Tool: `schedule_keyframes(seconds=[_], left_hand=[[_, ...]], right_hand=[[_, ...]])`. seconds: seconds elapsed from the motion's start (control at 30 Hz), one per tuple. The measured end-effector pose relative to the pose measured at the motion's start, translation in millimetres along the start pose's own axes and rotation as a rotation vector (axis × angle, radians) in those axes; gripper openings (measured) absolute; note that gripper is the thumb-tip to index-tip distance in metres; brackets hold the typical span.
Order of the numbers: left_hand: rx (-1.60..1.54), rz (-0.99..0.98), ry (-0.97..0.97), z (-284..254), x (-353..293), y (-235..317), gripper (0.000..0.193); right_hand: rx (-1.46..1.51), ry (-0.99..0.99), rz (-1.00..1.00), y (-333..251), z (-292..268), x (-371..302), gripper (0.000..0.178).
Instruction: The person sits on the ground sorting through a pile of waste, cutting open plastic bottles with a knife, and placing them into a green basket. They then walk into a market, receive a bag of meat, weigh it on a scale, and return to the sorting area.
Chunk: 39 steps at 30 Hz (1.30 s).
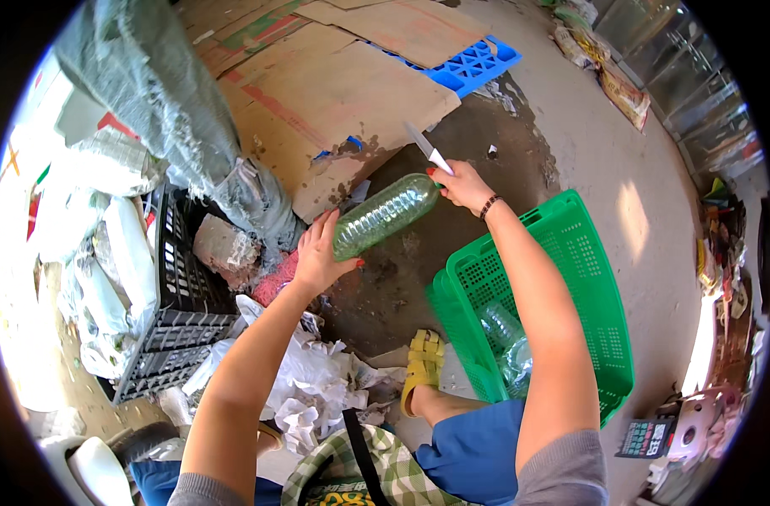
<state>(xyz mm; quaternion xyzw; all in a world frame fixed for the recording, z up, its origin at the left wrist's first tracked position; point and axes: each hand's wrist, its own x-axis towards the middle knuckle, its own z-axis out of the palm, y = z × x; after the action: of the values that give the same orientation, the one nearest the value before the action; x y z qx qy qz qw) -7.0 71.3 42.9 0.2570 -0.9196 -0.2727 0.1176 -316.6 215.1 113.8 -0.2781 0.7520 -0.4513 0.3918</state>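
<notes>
A large clear, green-tinted plastic bottle (386,216) with a ribbed body is held tilted in front of me, its neck end up and to the right. My left hand (320,260) is closed round its lower end. My right hand (462,187) is at the neck end and grips a knife (420,142) with a white handle, the blade pointing away to the upper left. Whether its fingers also hold the neck is hidden. Below my right forearm stands a green perforated plastic basket (589,278) with clear plastic bottles (511,346) inside.
Flattened cardboard (343,93) lies over a blue plastic pallet (478,66) ahead. At left stand a black crate (170,354) with white bags and a frayed grey sack (148,93). Crumpled white plastic (313,379) lies near my feet. A pink object (697,426) is far right.
</notes>
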Motion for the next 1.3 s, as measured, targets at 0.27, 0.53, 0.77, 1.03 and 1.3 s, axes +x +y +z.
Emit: schedule_keyframes(seconds=[0.27, 0.53, 0.77, 1.03, 1.3], left_hand=[[0.041, 0.177, -0.155, -8.2, 91.0, 26.2, 0.076], [0.200, 0.089, -0.052, -0.1, 119.6, 25.1, 0.034], [0.313, 0.070, -0.093, -0.2, 128.8, 21.2, 0.036], [0.288, 0.348, -0.139, -13.1, 136.0, 63.2, 0.098], [0.233, 0.259, -0.066, -5.9, 132.3, 89.6, 0.020]], right_hand=[[0.345, 0.091, 0.069, 50.3, -52.3, 8.6, 0.028], [0.397, 0.182, 0.085, 63.8, -39.0, 24.2, 0.029], [0.386, 0.185, 0.072, 73.8, -35.7, 24.8, 0.034], [0.341, 0.259, -0.010, 74.2, -42.3, 15.4, 0.036], [0.205, 0.308, -0.200, 70.7, -24.1, -5.8, 0.034]])
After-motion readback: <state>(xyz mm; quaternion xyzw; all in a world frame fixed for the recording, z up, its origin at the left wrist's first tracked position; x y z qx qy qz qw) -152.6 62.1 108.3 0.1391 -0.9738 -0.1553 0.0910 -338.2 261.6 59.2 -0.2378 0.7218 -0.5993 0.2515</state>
